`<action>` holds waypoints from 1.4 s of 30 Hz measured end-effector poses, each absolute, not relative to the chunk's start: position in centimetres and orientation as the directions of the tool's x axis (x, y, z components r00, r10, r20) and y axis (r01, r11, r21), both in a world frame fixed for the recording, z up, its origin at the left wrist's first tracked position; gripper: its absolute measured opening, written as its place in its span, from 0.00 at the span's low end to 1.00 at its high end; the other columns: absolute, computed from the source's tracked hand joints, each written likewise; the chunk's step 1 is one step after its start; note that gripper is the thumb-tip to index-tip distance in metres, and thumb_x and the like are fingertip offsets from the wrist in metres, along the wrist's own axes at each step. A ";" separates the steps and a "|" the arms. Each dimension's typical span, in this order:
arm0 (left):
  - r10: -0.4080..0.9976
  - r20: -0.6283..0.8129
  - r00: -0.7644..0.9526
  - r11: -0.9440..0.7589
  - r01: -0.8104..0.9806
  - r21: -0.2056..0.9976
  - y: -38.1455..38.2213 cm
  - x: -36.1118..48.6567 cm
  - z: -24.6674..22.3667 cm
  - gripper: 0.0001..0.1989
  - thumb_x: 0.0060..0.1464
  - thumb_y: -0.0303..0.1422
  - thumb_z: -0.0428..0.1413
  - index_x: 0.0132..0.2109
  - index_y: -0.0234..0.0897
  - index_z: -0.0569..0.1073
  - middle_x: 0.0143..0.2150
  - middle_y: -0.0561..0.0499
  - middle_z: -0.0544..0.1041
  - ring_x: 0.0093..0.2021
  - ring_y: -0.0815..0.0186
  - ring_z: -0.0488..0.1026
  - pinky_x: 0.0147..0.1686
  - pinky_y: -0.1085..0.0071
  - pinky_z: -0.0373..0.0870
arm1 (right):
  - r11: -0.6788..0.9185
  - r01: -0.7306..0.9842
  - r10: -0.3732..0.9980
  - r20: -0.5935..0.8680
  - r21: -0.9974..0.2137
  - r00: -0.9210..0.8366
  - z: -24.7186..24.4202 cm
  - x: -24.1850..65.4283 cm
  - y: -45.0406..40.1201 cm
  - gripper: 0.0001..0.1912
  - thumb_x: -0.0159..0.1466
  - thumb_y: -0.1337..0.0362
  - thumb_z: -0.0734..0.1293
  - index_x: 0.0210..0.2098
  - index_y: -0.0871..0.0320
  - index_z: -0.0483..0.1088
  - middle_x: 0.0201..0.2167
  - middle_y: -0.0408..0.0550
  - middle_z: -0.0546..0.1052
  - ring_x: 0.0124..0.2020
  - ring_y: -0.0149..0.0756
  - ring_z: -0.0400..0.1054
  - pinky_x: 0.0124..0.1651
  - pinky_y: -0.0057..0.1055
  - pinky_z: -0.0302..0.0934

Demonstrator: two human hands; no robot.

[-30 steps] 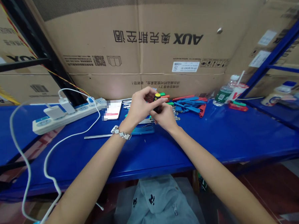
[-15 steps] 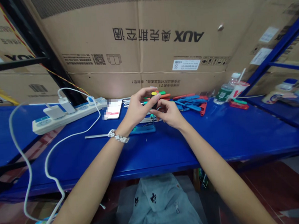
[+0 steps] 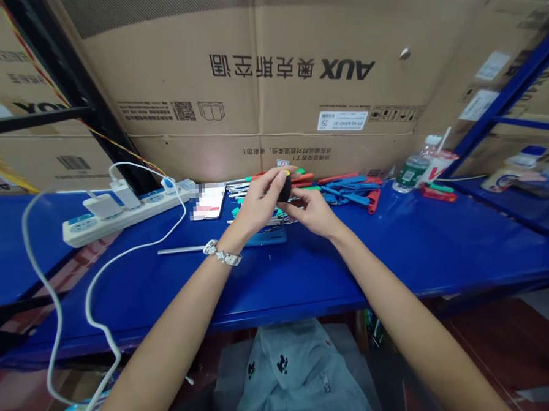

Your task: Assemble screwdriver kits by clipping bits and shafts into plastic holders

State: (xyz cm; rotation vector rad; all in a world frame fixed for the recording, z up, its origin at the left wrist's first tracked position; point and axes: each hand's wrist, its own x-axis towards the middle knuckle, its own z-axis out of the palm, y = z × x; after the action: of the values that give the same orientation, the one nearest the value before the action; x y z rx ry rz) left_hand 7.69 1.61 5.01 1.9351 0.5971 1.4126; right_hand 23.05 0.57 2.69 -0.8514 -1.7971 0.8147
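Above the middle of the blue table, my left hand (image 3: 261, 201) is closed around a screwdriver (image 3: 285, 189) with a black handle and yellow top. Its thin shaft points down. The fingertips of my right hand (image 3: 315, 211) pinch at the lower end of the handle, partly hidden. Below lies a blue plastic handle piece (image 3: 272, 237) with a long metal bar (image 3: 181, 251) stretching left from it, part of it behind my left wrist. Whether the screwdriver's tip touches the blue piece, I cannot tell. A tiny pin or screw (image 3: 269, 256) lies in front on the table.
Behind my hands are metal bars and green parts; blue and red plastic handles (image 3: 351, 189) are heaped to the right. A phone (image 3: 208, 201) and power strip (image 3: 132, 214) with cables lie left. A bottle (image 3: 409, 172) and cup (image 3: 438, 163) stand right, before a large carton (image 3: 283, 21).
The screwdriver's handle now leans, where it stood more upright before. My left hand has turned slightly around it, and my right fingers stay at its lower end.
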 end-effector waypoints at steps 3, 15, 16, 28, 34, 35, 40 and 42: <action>0.736 0.668 0.107 -0.674 0.026 0.738 1.6 8.6 4.7 0.15 0.59 0.44 0.64 0.46 0.39 0.75 0.46 0.45 0.82 0.48 0.61 0.79 0.48 0.65 0.75 | 0.544 0.236 0.839 0.516 -0.805 -0.172 1.9 22.4 1.0 0.24 0.54 0.46 0.75 0.24 0.54 0.60 0.23 0.40 0.66 0.24 0.31 0.58 0.28 0.31 0.55; 0.675 0.663 0.322 -0.695 -0.021 0.719 2.0 7.0 5.2 0.16 0.69 0.44 0.51 0.44 0.38 0.77 0.47 0.44 0.83 0.52 0.61 0.79 0.55 0.62 0.73 | 0.582 0.215 0.801 0.507 -0.784 -0.318 2.8 23.0 0.5 0.21 0.62 0.43 0.69 0.33 0.54 0.69 0.32 0.46 0.73 0.35 0.38 0.65 0.36 0.34 0.60; 0.691 0.662 0.289 -0.689 -0.012 0.724 2.0 7.2 5.1 0.15 0.68 0.44 0.53 0.45 0.38 0.77 0.48 0.44 0.83 0.52 0.61 0.79 0.54 0.62 0.73 | 0.587 0.230 0.802 0.520 -0.776 -0.294 2.8 23.0 0.6 0.21 0.60 0.43 0.71 0.30 0.54 0.68 0.31 0.45 0.71 0.33 0.36 0.63 0.36 0.33 0.59; 0.708 0.652 0.269 -0.669 -0.037 0.742 1.6 8.0 5.1 0.19 0.66 0.50 0.54 0.40 0.38 0.76 0.42 0.45 0.83 0.46 0.60 0.80 0.51 0.62 0.75 | 0.581 0.218 0.810 0.530 -0.784 -0.253 2.1 22.3 0.5 0.21 0.60 0.43 0.71 0.34 0.54 0.67 0.35 0.47 0.73 0.33 0.37 0.64 0.39 0.35 0.60; 0.746 0.652 0.135 -0.658 0.001 0.753 1.7 8.7 4.4 0.16 0.63 0.48 0.60 0.45 0.40 0.74 0.46 0.45 0.82 0.48 0.60 0.80 0.49 0.63 0.75 | 0.572 0.272 0.820 0.526 -0.774 -0.227 1.9 22.6 1.0 0.22 0.57 0.48 0.74 0.24 0.54 0.61 0.23 0.39 0.65 0.28 0.33 0.57 0.33 0.32 0.54; 0.753 0.654 0.071 -0.657 0.022 0.754 1.6 9.1 4.3 0.17 0.59 0.47 0.64 0.44 0.40 0.74 0.45 0.45 0.82 0.45 0.61 0.80 0.46 0.65 0.76 | 0.567 0.289 0.823 0.536 -0.771 -0.186 1.6 22.3 1.1 0.23 0.56 0.51 0.75 0.24 0.54 0.58 0.22 0.38 0.62 0.26 0.32 0.55 0.32 0.32 0.52; 0.745 0.665 0.057 -0.663 -0.053 0.747 1.1 9.6 4.1 0.15 0.61 0.45 0.63 0.40 0.38 0.73 0.39 0.46 0.82 0.39 0.62 0.81 0.40 0.66 0.77 | 0.550 0.347 0.827 0.554 -0.760 -0.096 0.9 21.7 1.0 0.18 0.56 0.54 0.75 0.29 0.54 0.63 0.25 0.40 0.65 0.26 0.33 0.56 0.32 0.33 0.54; 0.714 0.680 0.165 -0.678 -0.077 0.731 1.1 9.2 4.2 0.15 0.66 0.45 0.56 0.42 0.38 0.76 0.42 0.44 0.83 0.44 0.60 0.82 0.46 0.63 0.78 | 0.582 0.291 0.813 0.552 -0.759 -0.186 1.5 22.1 0.7 0.17 0.59 0.51 0.73 0.33 0.55 0.67 0.29 0.43 0.70 0.29 0.35 0.61 0.35 0.34 0.58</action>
State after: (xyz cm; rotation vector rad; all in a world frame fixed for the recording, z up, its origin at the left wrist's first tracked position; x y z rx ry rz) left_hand 9.18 1.13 4.24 1.8049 0.6044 1.5798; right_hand 22.12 0.69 1.48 -0.9131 -1.7477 0.6117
